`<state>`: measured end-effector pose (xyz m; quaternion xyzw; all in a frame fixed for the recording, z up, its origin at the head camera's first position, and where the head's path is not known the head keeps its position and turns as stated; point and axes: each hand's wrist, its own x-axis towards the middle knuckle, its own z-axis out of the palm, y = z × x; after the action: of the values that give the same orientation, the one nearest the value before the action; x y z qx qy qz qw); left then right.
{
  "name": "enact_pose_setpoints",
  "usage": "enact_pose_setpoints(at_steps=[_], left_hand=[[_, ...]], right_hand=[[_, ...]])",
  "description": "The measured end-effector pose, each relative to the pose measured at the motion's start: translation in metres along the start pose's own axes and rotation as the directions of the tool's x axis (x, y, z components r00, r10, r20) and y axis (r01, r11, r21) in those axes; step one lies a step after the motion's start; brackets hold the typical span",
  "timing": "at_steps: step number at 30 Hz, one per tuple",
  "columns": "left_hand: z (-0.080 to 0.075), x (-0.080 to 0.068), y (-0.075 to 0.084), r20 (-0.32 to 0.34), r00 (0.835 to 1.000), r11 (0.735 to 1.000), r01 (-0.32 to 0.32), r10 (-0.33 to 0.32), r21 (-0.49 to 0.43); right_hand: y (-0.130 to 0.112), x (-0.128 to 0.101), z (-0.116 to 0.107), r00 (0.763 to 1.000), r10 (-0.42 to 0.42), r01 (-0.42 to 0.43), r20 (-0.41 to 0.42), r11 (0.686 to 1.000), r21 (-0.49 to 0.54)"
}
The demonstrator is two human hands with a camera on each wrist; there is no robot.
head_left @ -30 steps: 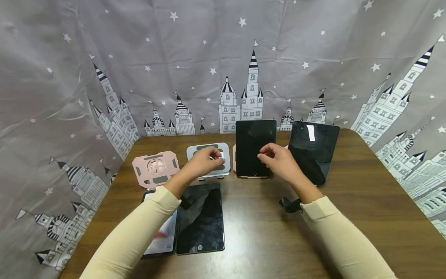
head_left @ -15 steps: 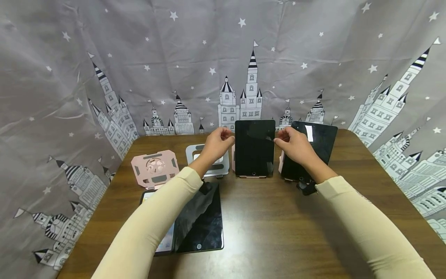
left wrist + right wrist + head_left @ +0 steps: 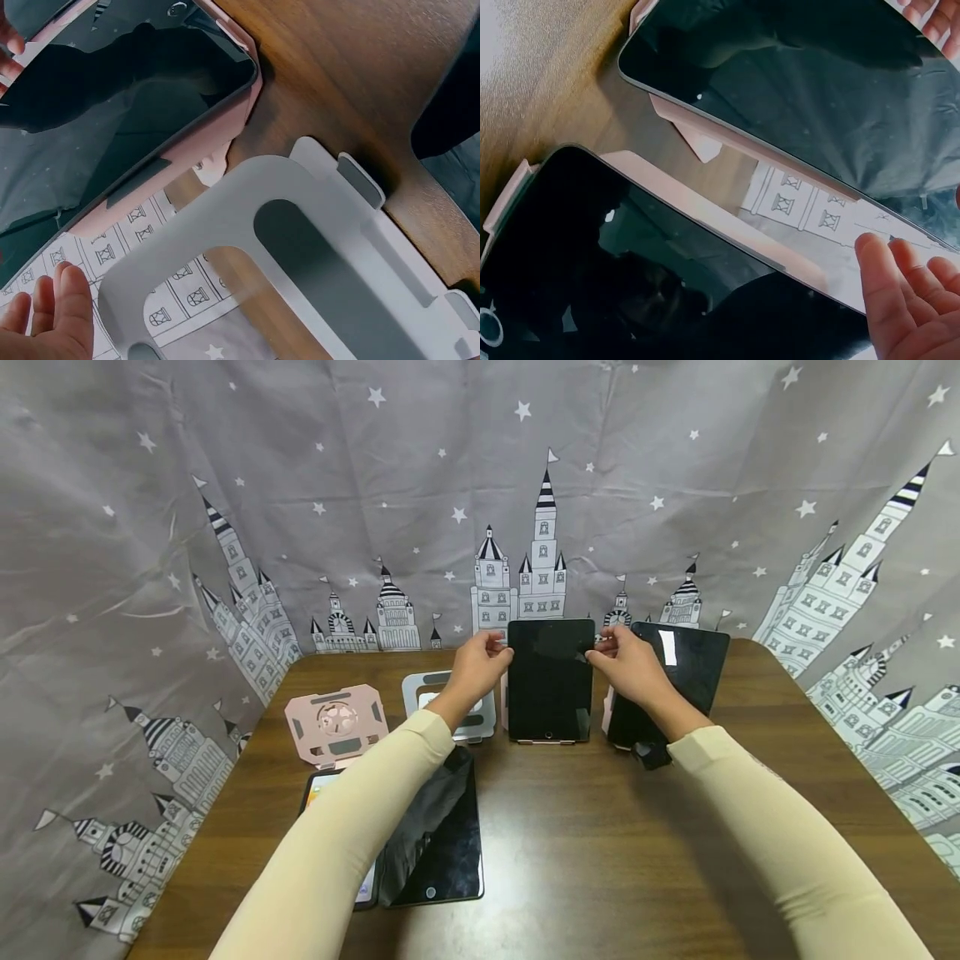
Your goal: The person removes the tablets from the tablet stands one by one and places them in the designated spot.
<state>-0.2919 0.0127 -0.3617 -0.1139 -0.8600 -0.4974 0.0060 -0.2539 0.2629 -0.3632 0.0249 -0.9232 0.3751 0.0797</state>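
**A:** ok so what's going on with the hands here?

**B:** Both are up at the middle tablet [image 3: 549,679], the dark one standing upright in a pink stand at the back of the bench [image 3: 570,827]. The left hand [image 3: 480,664] sits at its top left corner, the right hand [image 3: 628,664] at its top right corner.

**A:** actually gripping it?

**B:** Looks like it from the head view: fingers on both sides are curled in at the top corners, thumbs toward the screen, like a light pinch on each edge. The wrist views don't help much. On the left one I only see a few fingers [image 3: 56,304] lying side by side, next to the tablet's edge. On the right one, fingers [image 3: 900,289] are held together and lie just beside the edge of the glass.

**A:** what else is on there?

**B:** A second tablet [image 3: 675,685] leans on its own stand just right of the middle one, screen dark too. To the left is a grey stand [image 3: 450,703] with nothing on it, partly behind the left forearm, then a pink stand [image 3: 336,725] further left. Nearer the person, two more tablets lie flat: a black one [image 3: 438,835], and one with a lit screen [image 3: 330,793] mostly under the left sleeve.
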Motion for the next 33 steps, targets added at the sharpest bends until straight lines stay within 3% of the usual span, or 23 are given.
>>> enact_pose_setpoints(at_steps=[10, 33], left_hand=[[0.011, 0.002, 0.003, -0.021, 1.000, 0.999, 0.005, -0.004, 0.046], [0.018, 0.003, 0.000, -0.084, 0.995, 0.997, 0.051, -0.055, -0.053]], right_hand=[[0.004, 0.001, 0.010, 1.000, -0.012, 0.012, -0.029, 1.000, 0.003], [0.009, -0.001, 0.019, 0.986, -0.037, 0.048, -0.162, 0.997, 0.065]])
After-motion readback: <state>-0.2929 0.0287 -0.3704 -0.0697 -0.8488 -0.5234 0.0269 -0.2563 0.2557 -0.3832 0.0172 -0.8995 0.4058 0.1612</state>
